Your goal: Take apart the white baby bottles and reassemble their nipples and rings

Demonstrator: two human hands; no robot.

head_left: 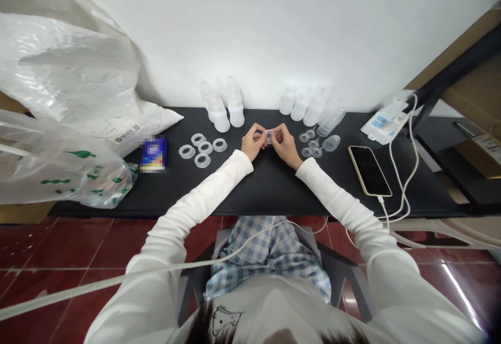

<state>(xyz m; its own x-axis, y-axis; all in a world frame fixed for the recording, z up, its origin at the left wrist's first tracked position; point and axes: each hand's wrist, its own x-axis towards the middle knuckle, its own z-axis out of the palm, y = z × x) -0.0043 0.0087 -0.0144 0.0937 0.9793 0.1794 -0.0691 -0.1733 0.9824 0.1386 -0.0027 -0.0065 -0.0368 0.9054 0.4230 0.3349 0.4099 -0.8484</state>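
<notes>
Over the middle of the black table, my left hand (253, 141) and my right hand (286, 144) meet with bent fingers, pinching a small translucent ring-shaped piece (269, 134) between them. Fingers partly cover it, so its finer details are hidden. To the left of my hands lie several whitish plastic rings (202, 164). Behind them stand 3 white bottles with clear domed tops (221, 120). On the right, nearest my right hand, are several small clear silicone pieces (313, 145) with round ends, and a clear domed cap (331, 143) lying on its side.
White bottles without domes (299, 109) and stacked clear caps (331, 120) stand by the wall. A charging phone (370, 170), white cables and a white-blue packet (385, 121) lie right. Large plastic bags (70, 72) and a blue box (154, 153) occupy the left. A cable crosses my lap.
</notes>
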